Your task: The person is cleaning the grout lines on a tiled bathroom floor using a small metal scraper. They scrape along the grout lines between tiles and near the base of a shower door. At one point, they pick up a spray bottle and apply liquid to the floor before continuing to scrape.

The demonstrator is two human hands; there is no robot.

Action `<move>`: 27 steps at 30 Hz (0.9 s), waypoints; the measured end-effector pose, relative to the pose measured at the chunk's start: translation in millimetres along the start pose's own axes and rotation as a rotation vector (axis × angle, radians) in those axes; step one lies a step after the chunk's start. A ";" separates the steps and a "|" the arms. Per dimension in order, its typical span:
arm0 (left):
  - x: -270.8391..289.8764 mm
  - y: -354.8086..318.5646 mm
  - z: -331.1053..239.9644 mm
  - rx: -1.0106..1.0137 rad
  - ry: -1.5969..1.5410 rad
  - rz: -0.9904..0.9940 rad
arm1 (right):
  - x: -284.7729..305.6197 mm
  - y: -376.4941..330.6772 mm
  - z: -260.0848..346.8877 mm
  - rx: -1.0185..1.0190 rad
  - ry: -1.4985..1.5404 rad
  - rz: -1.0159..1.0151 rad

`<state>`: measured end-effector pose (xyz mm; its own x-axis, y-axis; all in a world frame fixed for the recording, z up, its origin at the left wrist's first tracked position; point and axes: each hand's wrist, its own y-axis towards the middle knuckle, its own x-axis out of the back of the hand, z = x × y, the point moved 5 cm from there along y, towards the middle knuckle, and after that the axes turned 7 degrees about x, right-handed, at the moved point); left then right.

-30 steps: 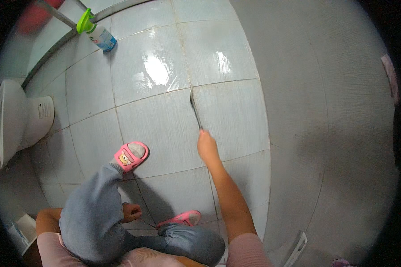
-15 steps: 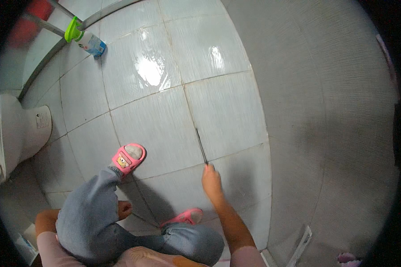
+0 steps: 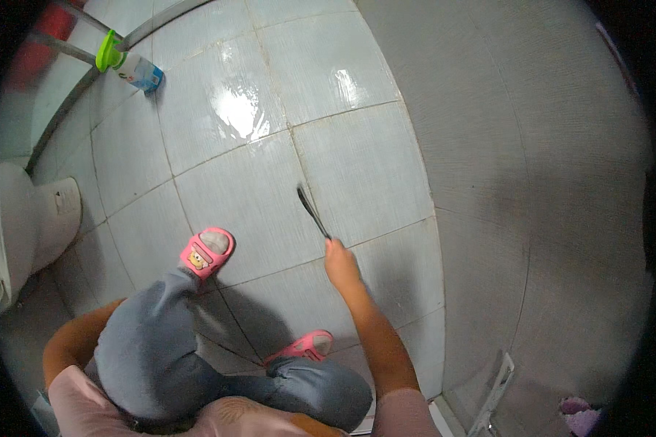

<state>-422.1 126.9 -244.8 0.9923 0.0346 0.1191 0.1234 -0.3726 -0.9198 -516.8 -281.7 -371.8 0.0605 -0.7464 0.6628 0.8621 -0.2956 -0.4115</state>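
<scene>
My right hand point(image 3: 342, 266) is closed around the near end of a slim dark brush-like tool point(image 3: 313, 210). The tool points forward and left, its far end close to the grout line point(image 3: 301, 167) between two tiles. Whether that end touches the floor I cannot tell. My left forearm point(image 3: 80, 336) bends behind my raised left knee, which hides my left hand. I am crouching in jeans point(image 3: 153, 349), with a pink slipper point(image 3: 208, 252) on my left foot and another pink slipper point(image 3: 310, 346) on my right.
Pale tiles point(image 3: 233, 197) cover the floor, with a wet, shiny patch point(image 3: 238, 111) further forward. A spray bottle with a green head point(image 3: 140, 72) stands far left by a curved sill. To the left is a white toilet point(image 3: 33, 226); a grey wall point(image 3: 481, 146) rises at right.
My right hand has moved forward and slightly left with the tool, whose far end has shifted left. My left hand, seen beside the knee before, is now hidden behind my leg.
</scene>
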 end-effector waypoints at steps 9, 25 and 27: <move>61.7 55.4 -73.7 -0.136 0.222 0.138 | -7.0 -112.2 -55.2 -0.202 0.266 -0.138; 11.5 180.7 -68.5 -0.864 0.949 0.618 | -12.1 -37.8 -13.9 -0.460 -0.199 -0.063; 4.4 184.5 -65.2 -0.957 0.971 0.634 | -8.1 -3.2 14.9 -0.414 -0.195 -0.049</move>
<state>-395.7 -2.1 -389.6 0.4349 -0.8282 0.3533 -0.7466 -0.5511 -0.3726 -512.5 -265.8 -366.5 0.1521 -0.6110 0.7769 0.5949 -0.5711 -0.5656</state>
